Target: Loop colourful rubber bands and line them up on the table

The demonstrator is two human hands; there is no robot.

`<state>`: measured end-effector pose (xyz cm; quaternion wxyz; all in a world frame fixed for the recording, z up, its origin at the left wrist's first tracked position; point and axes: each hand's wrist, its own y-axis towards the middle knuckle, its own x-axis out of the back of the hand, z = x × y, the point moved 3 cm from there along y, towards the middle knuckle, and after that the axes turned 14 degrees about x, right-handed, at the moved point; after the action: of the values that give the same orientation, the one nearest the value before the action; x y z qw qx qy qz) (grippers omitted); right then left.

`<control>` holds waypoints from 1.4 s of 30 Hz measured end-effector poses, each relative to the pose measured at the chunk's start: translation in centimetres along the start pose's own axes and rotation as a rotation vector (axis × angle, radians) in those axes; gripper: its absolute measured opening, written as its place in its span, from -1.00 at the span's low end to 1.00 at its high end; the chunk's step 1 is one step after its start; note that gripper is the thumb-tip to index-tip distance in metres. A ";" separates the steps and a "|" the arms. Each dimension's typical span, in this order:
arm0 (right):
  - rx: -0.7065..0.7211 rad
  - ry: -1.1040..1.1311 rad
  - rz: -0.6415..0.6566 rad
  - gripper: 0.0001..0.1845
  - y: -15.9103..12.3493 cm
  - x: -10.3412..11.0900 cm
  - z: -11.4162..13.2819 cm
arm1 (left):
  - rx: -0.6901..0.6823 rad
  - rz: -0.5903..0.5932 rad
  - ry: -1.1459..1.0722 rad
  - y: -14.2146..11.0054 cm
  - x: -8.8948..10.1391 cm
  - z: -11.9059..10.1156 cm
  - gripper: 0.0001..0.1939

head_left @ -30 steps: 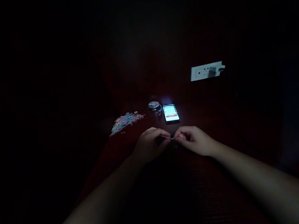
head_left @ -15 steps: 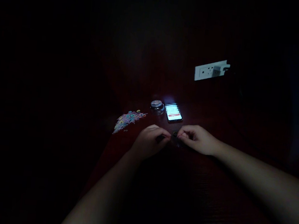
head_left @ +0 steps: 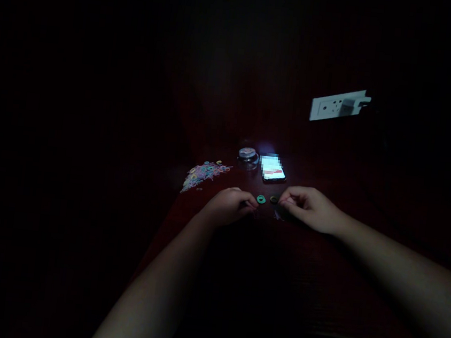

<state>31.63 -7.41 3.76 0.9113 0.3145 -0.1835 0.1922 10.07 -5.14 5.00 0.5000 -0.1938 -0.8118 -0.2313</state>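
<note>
My left hand [head_left: 232, 206] is low over the dark red table, thumb and fingers pinched together; a faint loop shows just below its fingertips, and I cannot tell whether it is held. Across a small gap, my right hand [head_left: 312, 209] is also closed in a pinch, its contents too small to make out. Between the two lie a green elastic band [head_left: 257, 200] and a dark yellowish elastic band [head_left: 274, 200], the latter close to my right fingertips. Some pale purple bands [head_left: 278, 216] rest below the right fingers. A loose pile of colourful elastic bands [head_left: 205, 174] spreads to the left.
Behind the hands stand a lidded clear jar [head_left: 248, 159] and a phone [head_left: 274, 169] with its screen lit. A white wall socket [head_left: 328, 108] with a plug in it is at the upper right. Most surroundings are dark.
My hands have moved apart, and the green band now shows between them. The whole view has shifted, so the pile, jar, phone and socket appear further right.
</note>
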 end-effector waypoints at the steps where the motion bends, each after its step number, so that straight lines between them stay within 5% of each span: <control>1: -0.002 -0.003 0.002 -0.66 0.0 0.0 0.0 | 0.006 0.005 -0.002 0.1 -0.1 0.1 -0.87; 11: -0.018 0.007 0.000 -0.67 0.0 0.0 -0.4 | 0.035 0.011 -0.023 0.2 -0.4 0.5 -0.80; 19: -0.013 -0.025 0.005 -0.67 0.0 0.1 -0.5 | -0.109 0.036 0.109 -0.3 -1.0 -0.9 -0.56; 31: -0.005 -0.034 -0.003 -0.70 0.0 0.1 -0.5 | -0.066 0.036 0.069 -0.1 -0.8 -1.1 -0.80; 42: -0.021 -0.048 -0.021 -0.66 -0.1 0.3 -0.7 | -0.098 -0.018 0.014 -0.2 -0.8 -0.2 -0.71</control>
<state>32.07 -6.94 3.37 0.9119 0.3113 -0.2039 0.1731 10.46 -5.49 4.30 0.4936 -0.2092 -0.7976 -0.2764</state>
